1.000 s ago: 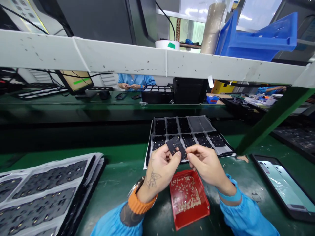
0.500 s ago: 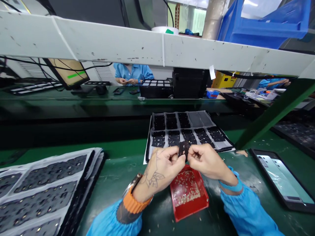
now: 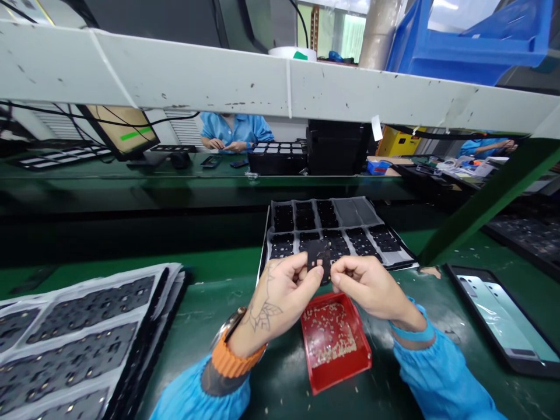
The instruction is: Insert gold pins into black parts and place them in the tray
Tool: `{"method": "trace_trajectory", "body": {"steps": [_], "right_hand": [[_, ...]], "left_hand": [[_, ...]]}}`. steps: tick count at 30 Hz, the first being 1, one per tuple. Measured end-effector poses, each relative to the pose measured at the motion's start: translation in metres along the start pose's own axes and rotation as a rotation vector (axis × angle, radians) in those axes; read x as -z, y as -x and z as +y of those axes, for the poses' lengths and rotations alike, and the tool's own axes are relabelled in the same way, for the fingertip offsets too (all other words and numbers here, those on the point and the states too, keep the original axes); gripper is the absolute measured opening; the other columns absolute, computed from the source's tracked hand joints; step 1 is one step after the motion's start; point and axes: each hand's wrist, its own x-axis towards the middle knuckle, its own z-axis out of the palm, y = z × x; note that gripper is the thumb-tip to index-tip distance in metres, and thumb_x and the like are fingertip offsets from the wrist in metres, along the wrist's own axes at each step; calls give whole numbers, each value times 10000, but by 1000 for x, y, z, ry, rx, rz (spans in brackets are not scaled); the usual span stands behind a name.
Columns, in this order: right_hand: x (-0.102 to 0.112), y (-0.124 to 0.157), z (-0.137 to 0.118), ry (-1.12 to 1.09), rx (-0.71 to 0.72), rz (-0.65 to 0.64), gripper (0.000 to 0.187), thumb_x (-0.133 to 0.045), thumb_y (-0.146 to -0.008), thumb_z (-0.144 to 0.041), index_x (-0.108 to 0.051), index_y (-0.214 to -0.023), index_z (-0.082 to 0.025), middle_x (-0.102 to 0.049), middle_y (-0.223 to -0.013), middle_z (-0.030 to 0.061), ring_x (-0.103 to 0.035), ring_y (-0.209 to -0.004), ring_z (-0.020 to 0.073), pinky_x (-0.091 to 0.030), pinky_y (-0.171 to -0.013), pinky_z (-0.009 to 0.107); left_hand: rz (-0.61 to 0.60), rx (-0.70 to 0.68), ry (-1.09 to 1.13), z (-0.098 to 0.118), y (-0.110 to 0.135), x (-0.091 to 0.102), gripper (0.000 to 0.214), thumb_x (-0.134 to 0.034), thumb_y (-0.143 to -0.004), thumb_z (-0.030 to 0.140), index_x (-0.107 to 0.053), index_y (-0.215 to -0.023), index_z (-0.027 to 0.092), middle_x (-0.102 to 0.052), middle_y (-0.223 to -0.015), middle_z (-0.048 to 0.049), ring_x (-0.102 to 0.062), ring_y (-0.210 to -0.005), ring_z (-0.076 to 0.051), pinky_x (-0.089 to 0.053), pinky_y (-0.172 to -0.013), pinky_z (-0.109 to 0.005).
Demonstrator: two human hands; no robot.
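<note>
A white shelf beam (image 3: 196,73) spans the upper frame, limiting height. A green post (image 3: 485,207) slants across the right. At centre, the left hand (image 3: 280,297) and right hand (image 3: 367,287) leave little space between them; a red box (image 3: 317,380) sits below. Bare bench (image 3: 205,315) gives passage between the left-side tray stack (image 3: 139,335) and left forearm.

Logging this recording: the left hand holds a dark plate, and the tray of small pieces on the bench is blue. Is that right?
Not blue: the head view shows the tray is red. The left hand does hold the dark plate.
</note>
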Motion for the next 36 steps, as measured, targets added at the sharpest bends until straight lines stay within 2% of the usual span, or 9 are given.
{"method": "trace_trajectory", "body": {"steps": [8, 14, 19, 25, 32, 36], "right_hand": [[2, 2, -3, 8, -21, -14, 210, -518, -886, -281, -606, -730, -171, -600, -671, 11, -500, -579, 168, -375, -520, 234], [2, 1, -1, 78, -33, -28, 175, -499, -798, -281, -525, -663, -173, -467, -594, -34, -387, -525, 133, -296, -486, 217], [1, -4, 4, 65, -28, -48, 132, -476, -711, -272, -450, -621, -179, -424, -588, -40, -330, -537, 129, -255, -481, 217], [-4, -5, 3, 88, 48, -15, 109, -452, -740, -239, -434, -646, -186, -402, -578, -55, -321, -518, 124, -237, -478, 226], [-4, -6, 6, 47, 39, -21, 124, -463, -745, -256, -434, -649, -184, -410, -599, -46, -321, -538, 125, -259, -484, 218], [-6, -6, 8, 139, 76, 9, 151, -454, -784, -245, -423, -649, -183, -394, -572, -55, -311, -515, 120, -235, -468, 226]], "left_hand": [[-2, -34, -25, 4, 0, 1, 315, -513, -885, 306, -487, -599, 176, -321, -504, 62, -299, -482, -85, -244, -468, -228], [36, -201, -192, 5, 4, -6, 352, -520, -858, 195, -308, -576, 191, -282, -487, 78, -269, -440, -67, -207, -461, -233], [55, -293, -301, 8, 9, -12, 319, -505, -873, 159, -312, -624, 211, -328, -489, 81, -288, -425, -81, -230, -464, -247], [88, -300, -305, 8, 8, -10, 306, -504, -888, 152, -336, -638, 207, -338, -500, 84, -307, -423, -73, -245, -460, -233], [83, -275, -284, 6, 6, -10, 303, -496, -886, 159, -333, -634, 200, -321, -499, 89, -306, -424, -63, -236, -458, -221], [100, -246, -280, 5, 6, -10, 301, -480, -883, 162, -330, -625, 197, -319, -495, 88, -304, -427, -62, -234, -461, -219]]}}
